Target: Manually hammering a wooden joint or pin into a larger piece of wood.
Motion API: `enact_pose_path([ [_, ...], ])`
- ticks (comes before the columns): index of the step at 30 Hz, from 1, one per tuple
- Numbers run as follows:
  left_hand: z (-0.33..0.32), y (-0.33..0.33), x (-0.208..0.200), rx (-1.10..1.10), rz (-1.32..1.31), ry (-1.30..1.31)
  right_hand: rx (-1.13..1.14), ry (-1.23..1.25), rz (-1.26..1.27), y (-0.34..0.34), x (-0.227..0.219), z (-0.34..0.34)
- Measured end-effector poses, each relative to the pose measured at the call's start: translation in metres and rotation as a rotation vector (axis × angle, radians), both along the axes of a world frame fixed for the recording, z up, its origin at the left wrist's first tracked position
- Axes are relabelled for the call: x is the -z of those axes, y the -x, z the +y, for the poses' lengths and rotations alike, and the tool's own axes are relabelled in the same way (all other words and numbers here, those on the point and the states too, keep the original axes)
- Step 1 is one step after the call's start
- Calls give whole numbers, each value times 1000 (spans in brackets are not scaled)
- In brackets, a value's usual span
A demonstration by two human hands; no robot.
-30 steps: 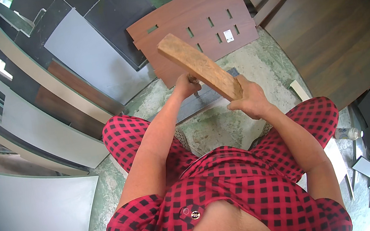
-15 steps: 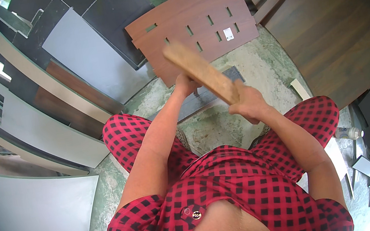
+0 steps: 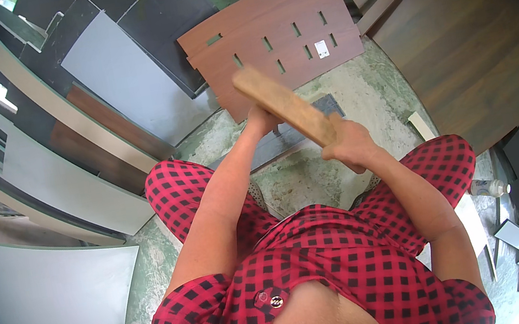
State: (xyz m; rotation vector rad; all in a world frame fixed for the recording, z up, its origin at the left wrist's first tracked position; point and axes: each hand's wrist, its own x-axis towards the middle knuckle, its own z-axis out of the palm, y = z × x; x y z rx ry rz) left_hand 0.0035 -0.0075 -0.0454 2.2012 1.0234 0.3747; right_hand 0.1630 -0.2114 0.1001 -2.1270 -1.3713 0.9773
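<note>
The right grip (image 3: pixel 348 143) clasps one end of a wooden block (image 3: pixel 284 105); left of it, I cannot tell what the left grip (image 3: pixel 260 122) holds; a grey board (image 3: pixel 271 150) lies below both.

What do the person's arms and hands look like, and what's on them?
The left arm and right arm are bare below short red sleeves with black checks. The left hand and right hand wear no gloves, and no watch or bracelet shows. Some fingers are hidden, so I can't tell about rings.
</note>
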Motion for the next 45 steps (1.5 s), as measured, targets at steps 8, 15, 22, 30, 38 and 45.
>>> enact_pose_path([
  [8,4,7,5,-76,-66,173,-28,-83,-68,-2,-3,0],
  [15,20,18,40,-145,-141,361,4,-28,-11,2,-8,7],
  [22,12,14,26,-129,-231,417,34,-185,56,0,-12,6],
  [30,3,10,8,-159,-156,298,46,-428,106,1,-5,3],
  [38,-5,8,-9,-252,-93,306,-44,70,7,2,3,8],
  [45,-2,2,1,-164,-72,237,93,-360,190,5,-6,-1],
])
